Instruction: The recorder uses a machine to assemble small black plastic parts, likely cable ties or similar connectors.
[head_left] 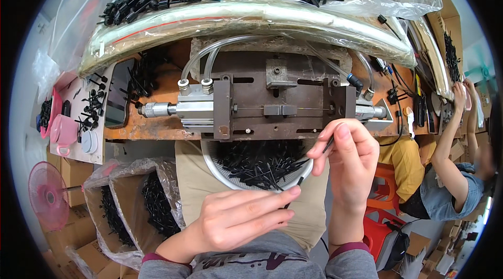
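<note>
My right hand (350, 156) is raised in front of the fixture, thumb and fingertips pinching a small dark stick-like part (328, 145). Lower and to the left is my left hand (243, 219), its fingers long and pressed together. A thin black plastic part (300, 180) sticks out past its fingertips and seems gripped between them. Below both hands, on my lap, a white-rimmed round tub (211, 166) holds a heap of thin black parts (262, 161). Beyond it stands a dark metal fixture (251, 124) with two small grey blocks (280, 110) at its centre.
Silver pneumatic cylinders (196, 108) with clear hoses flank the fixture. Black parts lie on plastic-wrapped packaging (246, 14) at the back. A phone-like slab (120, 93) and a pink cup (64, 130) are at left. Bagged boxes (123, 211) stand lower left; another person's arm (445, 137) is at right.
</note>
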Available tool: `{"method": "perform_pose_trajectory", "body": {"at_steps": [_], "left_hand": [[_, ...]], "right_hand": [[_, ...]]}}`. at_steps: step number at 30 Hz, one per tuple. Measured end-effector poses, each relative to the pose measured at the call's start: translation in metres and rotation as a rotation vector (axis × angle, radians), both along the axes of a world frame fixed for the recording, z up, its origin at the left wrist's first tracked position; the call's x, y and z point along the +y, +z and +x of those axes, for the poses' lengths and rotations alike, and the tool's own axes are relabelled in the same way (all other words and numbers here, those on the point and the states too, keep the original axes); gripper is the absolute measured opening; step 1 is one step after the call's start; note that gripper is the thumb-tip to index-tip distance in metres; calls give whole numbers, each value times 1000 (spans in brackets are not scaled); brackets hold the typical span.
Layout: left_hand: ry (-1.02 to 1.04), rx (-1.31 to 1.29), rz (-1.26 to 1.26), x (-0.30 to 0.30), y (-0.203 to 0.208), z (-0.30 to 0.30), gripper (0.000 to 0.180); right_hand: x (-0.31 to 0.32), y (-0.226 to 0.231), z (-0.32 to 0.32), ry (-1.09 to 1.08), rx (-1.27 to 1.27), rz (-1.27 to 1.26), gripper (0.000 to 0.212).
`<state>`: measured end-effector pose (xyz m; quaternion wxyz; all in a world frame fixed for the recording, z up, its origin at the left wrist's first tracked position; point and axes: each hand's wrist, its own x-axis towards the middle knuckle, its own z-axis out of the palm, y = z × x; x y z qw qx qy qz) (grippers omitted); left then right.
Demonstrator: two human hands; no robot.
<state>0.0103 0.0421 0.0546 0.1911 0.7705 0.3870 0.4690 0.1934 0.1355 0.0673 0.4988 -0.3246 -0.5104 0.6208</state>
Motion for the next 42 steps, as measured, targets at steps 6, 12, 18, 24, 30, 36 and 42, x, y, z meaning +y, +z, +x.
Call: {"method": "perform_pose_trajectory", "body": {"at_steps": [6,12,18,24,30,36,42], "left_hand": [[79,17,111,2,-10,4,34],[43,-35,94,4,-9,4,26],[61,-28,78,3,-10,3,33],[32,-52,47,3,-7,2,31],[15,-66,19,2,-8,1,31],[18,-82,8,1,-12,1,32],[26,-74,2,0,-14,1,32]], "right_hand": [[-13,-8,-13,126,51,-84,24],[-16,-15,-15,134,139,-131,27],[-20,-14,-15,120,120,-121,26],[-24,-15,-13,134,90,-36,23],[-26,-18,-13,125,93,-44,22],[-27,-21,-13,125,90,-60,21],[-29,-22,-14,108,81,-53,19]]}}
